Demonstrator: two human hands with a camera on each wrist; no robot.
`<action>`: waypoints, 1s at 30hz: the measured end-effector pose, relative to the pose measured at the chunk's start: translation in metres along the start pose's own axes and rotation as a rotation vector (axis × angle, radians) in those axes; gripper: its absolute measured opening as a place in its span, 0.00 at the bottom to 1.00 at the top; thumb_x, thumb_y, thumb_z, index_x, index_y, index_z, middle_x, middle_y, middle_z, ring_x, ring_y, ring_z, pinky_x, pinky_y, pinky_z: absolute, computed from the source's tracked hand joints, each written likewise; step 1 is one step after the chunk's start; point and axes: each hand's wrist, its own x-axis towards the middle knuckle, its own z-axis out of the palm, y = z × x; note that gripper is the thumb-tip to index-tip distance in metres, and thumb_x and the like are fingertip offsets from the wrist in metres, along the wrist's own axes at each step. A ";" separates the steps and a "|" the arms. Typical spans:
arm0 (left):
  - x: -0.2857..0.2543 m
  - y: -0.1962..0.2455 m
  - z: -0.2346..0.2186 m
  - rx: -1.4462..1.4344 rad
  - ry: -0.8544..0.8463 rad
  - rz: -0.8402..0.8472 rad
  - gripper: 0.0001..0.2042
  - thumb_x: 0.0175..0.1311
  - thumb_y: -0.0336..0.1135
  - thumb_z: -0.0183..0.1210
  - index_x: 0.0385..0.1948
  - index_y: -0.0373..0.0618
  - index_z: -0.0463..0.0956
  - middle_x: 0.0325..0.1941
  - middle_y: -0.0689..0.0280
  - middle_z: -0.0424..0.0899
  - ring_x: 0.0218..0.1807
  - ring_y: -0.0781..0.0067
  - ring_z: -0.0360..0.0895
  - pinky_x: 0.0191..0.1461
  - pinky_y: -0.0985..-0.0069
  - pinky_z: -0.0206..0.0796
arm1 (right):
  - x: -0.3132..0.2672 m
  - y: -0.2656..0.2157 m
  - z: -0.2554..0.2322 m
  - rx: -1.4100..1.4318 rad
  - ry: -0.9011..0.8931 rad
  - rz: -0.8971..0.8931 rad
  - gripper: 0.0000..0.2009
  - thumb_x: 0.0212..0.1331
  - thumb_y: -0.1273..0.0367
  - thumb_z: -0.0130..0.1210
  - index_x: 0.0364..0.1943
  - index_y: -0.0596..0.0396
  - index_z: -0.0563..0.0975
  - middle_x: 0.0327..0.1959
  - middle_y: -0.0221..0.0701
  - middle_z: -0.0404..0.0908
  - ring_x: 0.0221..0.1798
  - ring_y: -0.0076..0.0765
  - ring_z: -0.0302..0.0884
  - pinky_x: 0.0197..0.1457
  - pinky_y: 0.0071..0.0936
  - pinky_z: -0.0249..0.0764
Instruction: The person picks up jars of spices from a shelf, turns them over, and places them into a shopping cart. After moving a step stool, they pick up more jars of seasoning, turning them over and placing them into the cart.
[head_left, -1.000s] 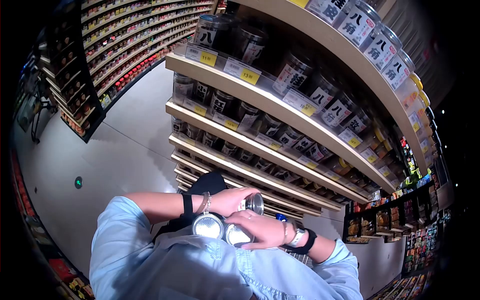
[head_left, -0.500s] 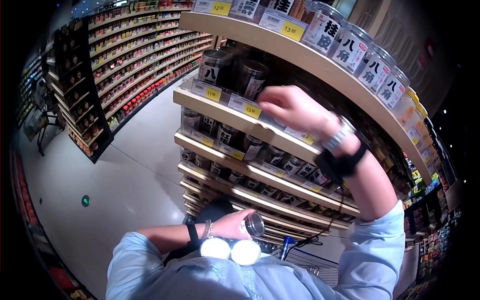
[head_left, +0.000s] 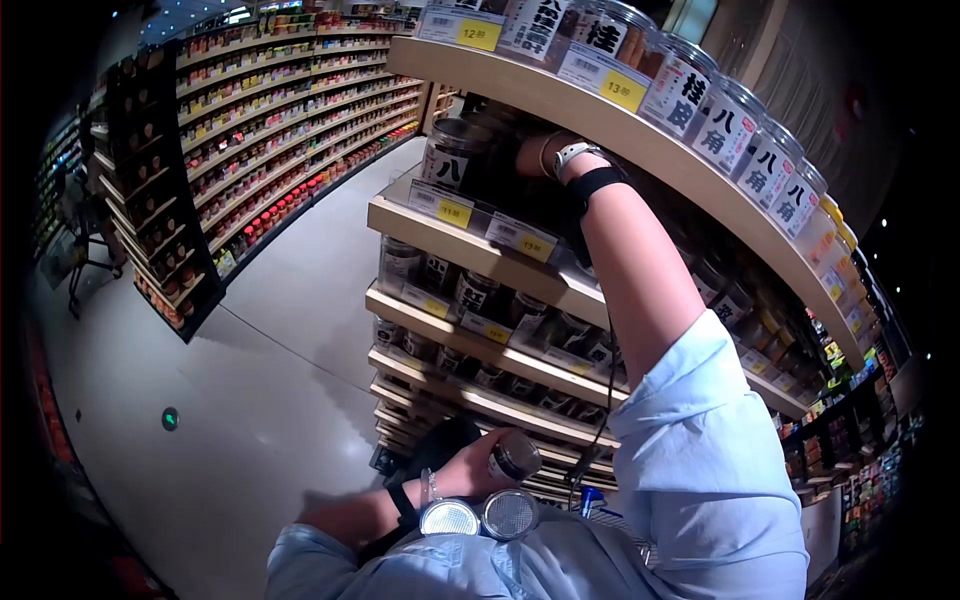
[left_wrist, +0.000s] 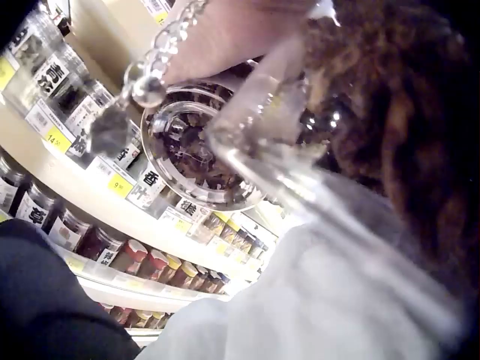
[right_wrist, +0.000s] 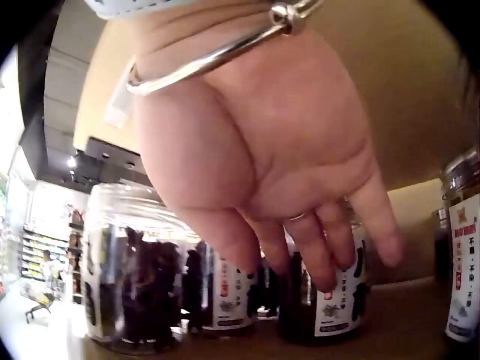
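Note:
My left hand [head_left: 468, 470] grips a clear spice jar [head_left: 516, 455] low in front of the body. Two more jars, showing round shiny lids [head_left: 449, 518], lean against the shirt beside that forearm. Seen from the left wrist, a clear jar of dark dried pieces [left_wrist: 196, 146] lies under the hand, and a jar with brown contents [left_wrist: 397, 112] fills the right side. My right hand [right_wrist: 262, 150] reaches deep into a shelf, palm toward its wrist camera, fingers extended downward. Its fingertips overlap a dark labelled jar [right_wrist: 330, 315]; a wider jar [right_wrist: 142, 285] stands left of it.
A wooden shelf board [head_left: 560, 90] with labelled jars [head_left: 675, 92] runs just above the right forearm. Further shelves [head_left: 480, 330] of jars step down below. A cart [head_left: 600, 505] is partly visible under the right arm. Tiled floor [head_left: 270, 400] stretches left toward other shelving [head_left: 300, 130].
My right hand left the jars at the chest, rose and went into the shelf among the jars. The left hand keeps its jar low by the body.

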 end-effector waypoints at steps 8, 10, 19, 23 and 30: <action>0.010 -0.022 -0.008 -0.048 0.062 0.025 0.38 0.39 0.40 0.68 0.55 0.39 0.57 0.50 0.55 0.71 0.53 0.63 0.69 0.58 0.74 0.59 | 0.042 0.009 0.001 -0.231 0.154 0.089 0.15 0.54 0.65 0.40 0.39 0.57 0.77 0.40 0.41 0.78 0.43 0.42 0.75 0.47 0.32 0.69; 0.011 -0.024 -0.013 -0.048 0.073 0.030 0.38 0.39 0.40 0.68 0.55 0.39 0.57 0.50 0.54 0.71 0.53 0.63 0.70 0.57 0.74 0.60 | 0.047 0.013 0.004 -0.254 0.178 0.105 0.15 0.54 0.66 0.41 0.38 0.57 0.77 0.40 0.41 0.78 0.43 0.42 0.75 0.47 0.32 0.69; 0.011 -0.021 -0.016 -0.024 0.138 0.007 0.37 0.38 0.38 0.69 0.53 0.38 0.60 0.47 0.53 0.73 0.51 0.63 0.71 0.55 0.73 0.62 | 0.049 0.015 0.007 -0.290 0.218 0.104 0.14 0.53 0.68 0.41 0.37 0.57 0.77 0.38 0.41 0.78 0.42 0.43 0.76 0.46 0.32 0.70; 0.010 -0.024 -0.011 0.071 0.170 0.087 0.38 0.36 0.39 0.69 0.53 0.39 0.59 0.46 0.52 0.74 0.48 0.56 0.73 0.52 0.69 0.65 | 0.023 -0.001 0.004 -0.304 0.206 0.046 0.14 0.53 0.68 0.41 0.37 0.58 0.77 0.38 0.42 0.78 0.42 0.43 0.76 0.46 0.32 0.70; 0.008 -0.010 -0.009 0.105 0.068 0.017 0.38 0.38 0.41 0.68 0.53 0.41 0.58 0.48 0.52 0.72 0.50 0.57 0.71 0.52 0.70 0.64 | -0.179 -0.068 -0.004 -0.158 0.537 -0.365 0.06 0.44 0.71 0.50 0.27 0.57 0.74 0.27 0.38 0.77 0.33 0.38 0.77 0.32 0.30 0.74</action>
